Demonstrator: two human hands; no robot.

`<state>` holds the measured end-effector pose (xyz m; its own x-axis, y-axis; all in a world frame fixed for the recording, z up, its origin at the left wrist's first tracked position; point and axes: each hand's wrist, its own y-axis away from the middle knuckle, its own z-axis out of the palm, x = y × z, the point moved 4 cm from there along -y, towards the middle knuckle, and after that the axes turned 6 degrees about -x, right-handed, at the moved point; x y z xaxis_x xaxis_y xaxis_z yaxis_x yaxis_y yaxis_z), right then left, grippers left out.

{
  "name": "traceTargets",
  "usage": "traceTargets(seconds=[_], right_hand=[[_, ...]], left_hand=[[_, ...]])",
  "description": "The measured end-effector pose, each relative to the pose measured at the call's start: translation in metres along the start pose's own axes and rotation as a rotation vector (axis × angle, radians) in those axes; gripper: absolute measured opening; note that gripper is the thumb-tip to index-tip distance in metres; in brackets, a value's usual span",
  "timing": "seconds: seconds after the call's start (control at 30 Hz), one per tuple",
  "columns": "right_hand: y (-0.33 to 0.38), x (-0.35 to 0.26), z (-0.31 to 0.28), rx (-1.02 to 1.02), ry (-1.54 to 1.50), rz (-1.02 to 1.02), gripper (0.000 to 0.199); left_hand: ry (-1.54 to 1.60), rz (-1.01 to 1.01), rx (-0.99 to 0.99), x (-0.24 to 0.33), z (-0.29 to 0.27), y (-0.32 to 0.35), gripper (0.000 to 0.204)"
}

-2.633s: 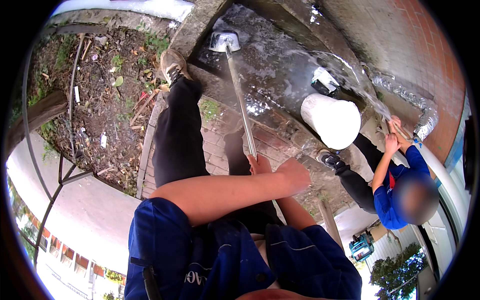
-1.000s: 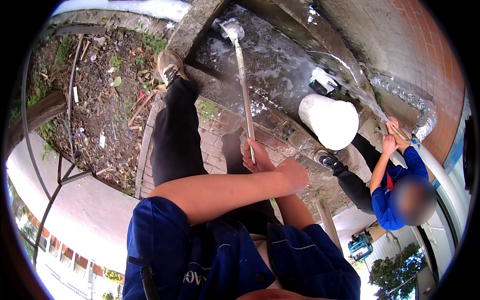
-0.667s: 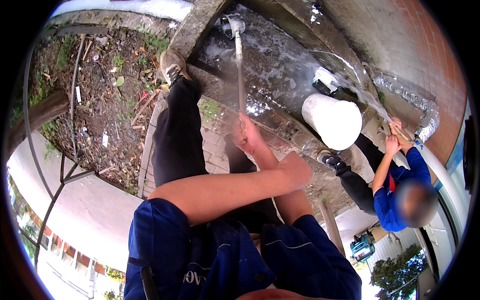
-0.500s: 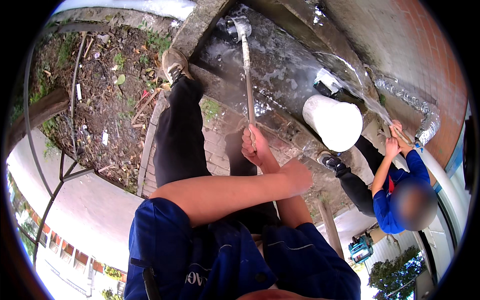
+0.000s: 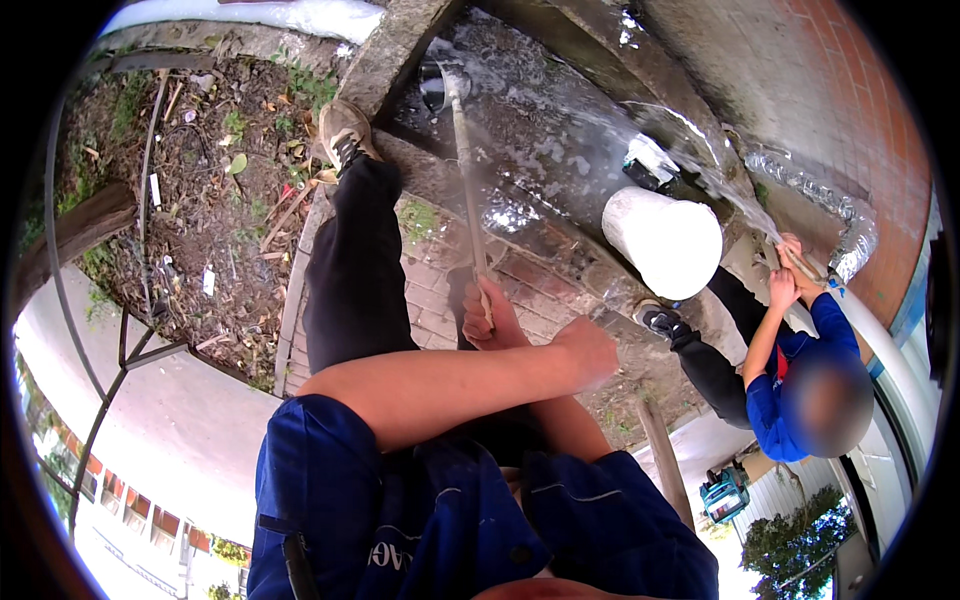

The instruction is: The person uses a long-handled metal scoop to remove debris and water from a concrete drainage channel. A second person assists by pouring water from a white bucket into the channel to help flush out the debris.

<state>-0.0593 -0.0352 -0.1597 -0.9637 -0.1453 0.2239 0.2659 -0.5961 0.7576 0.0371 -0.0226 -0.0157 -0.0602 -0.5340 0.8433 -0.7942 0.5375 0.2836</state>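
My right hand (image 5: 492, 315) is wrapped round the lower part of a long-handled dipper (image 5: 466, 165). Its pole runs up and away to a round, can-like head (image 5: 443, 86) at the far end of a wet concrete trough (image 5: 540, 120). My left forearm crosses over the right one. At its end my left hand (image 5: 585, 355) is closed like a fist, its fingers mostly hidden, so I cannot see whether anything is in it. Beyond it to the right stands a white bucket (image 5: 663, 243), tilted in view, beside the trough.
At the right, another person (image 5: 810, 390) in blue holds a hose (image 5: 797, 258) spraying water into the trough. A silver foil-wrapped pipe (image 5: 850, 225) runs along the wall. My shoe (image 5: 345, 135) rests by the concrete edge, next to a littered dirt bed (image 5: 215, 230) with metal bars.
The dipper's head has shifted left in the trough, and its handle has swung left. My right hand has moved slightly left and down with it. The left hand stays nearly still.
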Motion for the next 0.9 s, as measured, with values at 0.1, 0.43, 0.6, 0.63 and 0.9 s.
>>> traceTargets(seconds=[0.1, 0.43, 0.6, 0.63, 0.9], right_hand=[[-0.007, 0.005, -0.005, -0.001, -0.006, -0.052, 0.036], [-0.063, -0.049, 0.029, -0.208, -0.313, -0.115, 0.037], [0.002, -0.037, 0.006, -0.121, -0.050, -0.122, 0.036], [0.015, -0.031, 0.004, -0.049, 0.014, -0.106, 0.035], [0.057, -0.035, -0.015, 0.405, 0.664, -0.128, 0.036]], left_hand=[[0.003, -0.014, -0.011, -0.001, 0.000, 0.002, 0.017], [0.023, -0.004, 0.046, 0.000, 0.006, 0.001, 0.016], [-0.011, -0.002, 0.008, 0.002, 0.007, 0.001, 0.016], [-0.016, 0.000, 0.019, 0.002, 0.010, 0.000, 0.016], [0.027, 0.002, 0.037, 0.003, 0.002, 0.001, 0.017]])
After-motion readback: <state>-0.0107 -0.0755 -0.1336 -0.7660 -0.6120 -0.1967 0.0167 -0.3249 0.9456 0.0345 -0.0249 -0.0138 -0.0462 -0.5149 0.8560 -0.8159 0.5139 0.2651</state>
